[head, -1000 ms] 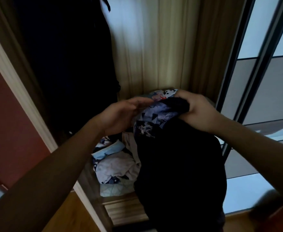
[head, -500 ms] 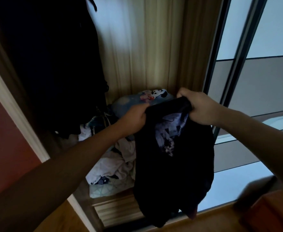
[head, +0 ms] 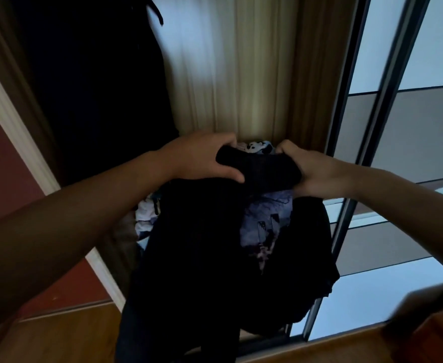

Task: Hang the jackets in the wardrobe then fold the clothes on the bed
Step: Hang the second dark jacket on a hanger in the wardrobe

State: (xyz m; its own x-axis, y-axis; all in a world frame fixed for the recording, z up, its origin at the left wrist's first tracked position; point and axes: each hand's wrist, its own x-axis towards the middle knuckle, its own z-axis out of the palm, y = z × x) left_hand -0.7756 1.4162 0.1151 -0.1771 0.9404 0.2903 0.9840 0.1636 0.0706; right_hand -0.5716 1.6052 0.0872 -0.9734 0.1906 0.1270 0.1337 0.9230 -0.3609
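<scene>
Holding the limp black jacket (head: 210,258) up before the open wardrobe (head: 241,74), we have the left grip (head: 202,158) and right grip (head: 317,174) both clamped on its thick, dark top band, with a pale printed lining (head: 265,226) showing beneath. Since half a second ago, the left grip has climbed level with the right. Inside the wardrobe, crumpled light clothes (head: 147,218) lie heaped at the bottom, under dark hanging garments (head: 97,87).

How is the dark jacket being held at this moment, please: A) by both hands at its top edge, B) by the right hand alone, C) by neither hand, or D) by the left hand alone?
A: the left hand and the right hand each grip the top edge of the dark jacket, which hangs below them.
</scene>
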